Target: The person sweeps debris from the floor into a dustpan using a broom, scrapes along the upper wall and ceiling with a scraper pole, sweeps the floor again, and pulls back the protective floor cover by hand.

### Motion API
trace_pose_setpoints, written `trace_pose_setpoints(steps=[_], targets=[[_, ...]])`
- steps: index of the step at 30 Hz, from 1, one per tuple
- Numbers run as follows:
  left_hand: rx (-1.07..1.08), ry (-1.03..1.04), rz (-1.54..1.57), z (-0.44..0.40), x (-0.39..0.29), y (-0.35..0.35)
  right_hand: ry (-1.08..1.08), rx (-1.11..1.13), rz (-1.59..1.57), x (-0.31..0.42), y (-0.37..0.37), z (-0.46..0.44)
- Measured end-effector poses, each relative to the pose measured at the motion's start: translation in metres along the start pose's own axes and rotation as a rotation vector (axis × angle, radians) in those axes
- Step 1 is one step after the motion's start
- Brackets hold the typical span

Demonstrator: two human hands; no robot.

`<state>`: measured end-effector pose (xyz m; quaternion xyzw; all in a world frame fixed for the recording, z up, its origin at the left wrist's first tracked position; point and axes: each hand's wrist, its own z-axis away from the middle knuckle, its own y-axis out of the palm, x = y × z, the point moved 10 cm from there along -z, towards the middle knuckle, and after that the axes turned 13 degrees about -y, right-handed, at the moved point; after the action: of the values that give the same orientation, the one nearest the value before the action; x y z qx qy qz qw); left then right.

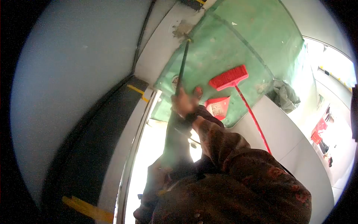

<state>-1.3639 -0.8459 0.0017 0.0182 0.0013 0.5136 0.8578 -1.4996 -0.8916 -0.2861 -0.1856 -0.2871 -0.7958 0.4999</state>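
My right hand (183, 103) is closed around a long dark pole (183, 63). The pole reaches forward over the green floor covering (223, 44), and its yellowish tip lies beside a rough grey-brown patch (182, 29) at the covering's edge. Low in the view, my left forearm is bent near my body; the left hand is too blurred and dim to make out. Just right of my right hand lies a red dustpan (218, 107) with debris in it. Beyond it rests a red broom (229, 77), its red handle running toward me.
A large grey panel (82, 48) stands at the left, with a dark strip and yellow tape below it. A white door-like edge (135, 149) runs beside me. A crumpled grey bag (285, 96) sits at the right, near pale floor tiles (279, 128).
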Motion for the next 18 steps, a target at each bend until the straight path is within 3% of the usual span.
trace_pose_setpoints(steps=[1,2,4,7,9,10,17,18], targets=[[-0.004,-0.001,0.005,0.003,0.004,0.003,0.041,-0.037,0.200,0.010,-0.002,0.011],[-0.014,0.031,-0.004,0.005,0.004,0.006,0.039,-0.031,0.204,-0.010,-0.003,0.005],[0.023,0.054,0.080,0.007,0.006,0.009,-0.302,-0.106,0.462,-0.011,-0.011,-0.004],[-0.039,0.163,0.005,0.011,0.015,0.009,-0.446,-0.158,0.428,0.087,0.015,0.033],[-0.050,0.162,0.096,0.010,0.022,0.009,-0.346,0.018,-0.291,0.018,0.025,0.003],[-0.064,0.160,0.187,0.010,0.026,0.007,-0.172,-0.042,-0.049,0.046,0.040,0.021],[-0.094,0.154,0.075,0.007,0.048,0.006,-0.023,-0.172,0.137,0.025,0.029,0.046],[-0.130,0.052,-0.023,0.003,0.056,0.011,-0.030,-0.153,0.142,0.023,0.027,0.050]])
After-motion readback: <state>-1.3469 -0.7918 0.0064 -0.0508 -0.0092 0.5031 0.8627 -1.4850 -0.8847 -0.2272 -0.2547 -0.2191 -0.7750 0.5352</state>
